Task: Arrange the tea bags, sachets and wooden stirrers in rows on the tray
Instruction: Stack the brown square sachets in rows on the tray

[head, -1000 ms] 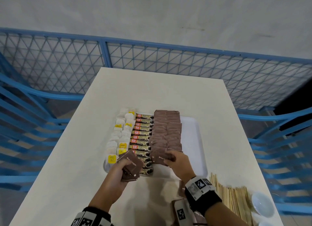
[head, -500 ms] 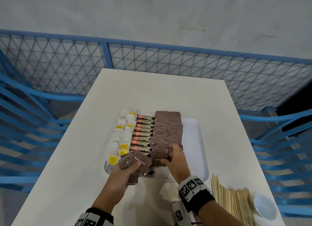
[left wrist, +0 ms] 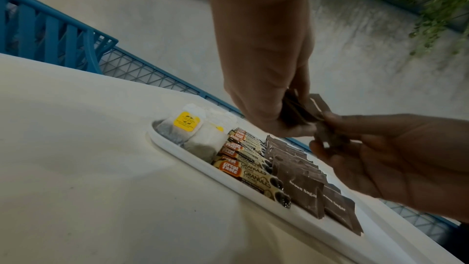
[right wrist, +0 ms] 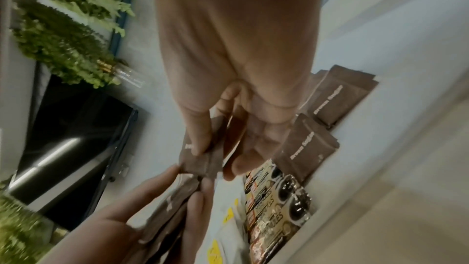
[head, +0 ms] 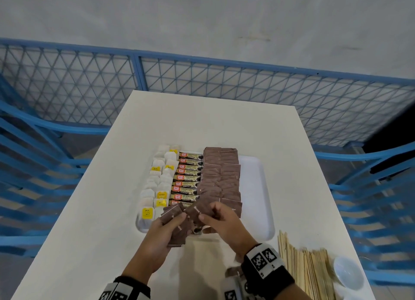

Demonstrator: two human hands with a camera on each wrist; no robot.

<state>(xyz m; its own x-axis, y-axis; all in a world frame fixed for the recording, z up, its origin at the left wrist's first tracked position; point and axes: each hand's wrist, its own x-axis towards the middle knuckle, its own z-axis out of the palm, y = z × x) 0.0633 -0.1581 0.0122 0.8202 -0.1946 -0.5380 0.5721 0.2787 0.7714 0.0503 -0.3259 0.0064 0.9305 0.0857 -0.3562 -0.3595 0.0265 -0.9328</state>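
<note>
Presently both hands meet above the near edge of the white tray [head: 258,201], which sits on the pale table [head: 202,120]. The left hand [head: 157,239] has its fingers curled round a fanned stack of brown sugar sachets [head: 177,225]. The right hand [head: 224,221] pinches a single brown sachet [head: 199,210] between thumb and forefinger, at the top of that stack; the right wrist view shows this sachet touching the left fingertips [right wrist: 172,170].

On the tray, contents lie in rows running away from the person:
- tea bags [head: 160,187], white with yellow tags, in two columns at the left edge;
- coffee granule sticks [head: 187,178], one column just beside the tea bags, each lying crosswise;
- brown sugar sachets in rows [head: 221,176], overlapping, two columns touching the coffee sticks.

The right-hand portion of the tray is bare white surface.

Wooden stirrers [head: 303,270] lie in a loose bundle on the table, off the tray, near its right front corner. A small white bowl [head: 348,272] stands just beside the stirrers at the table edge. One further brown sachet [head: 234,272] lies on the table by the right wrist.

Blue mesh railing [head: 202,75] surrounds the table.
</note>
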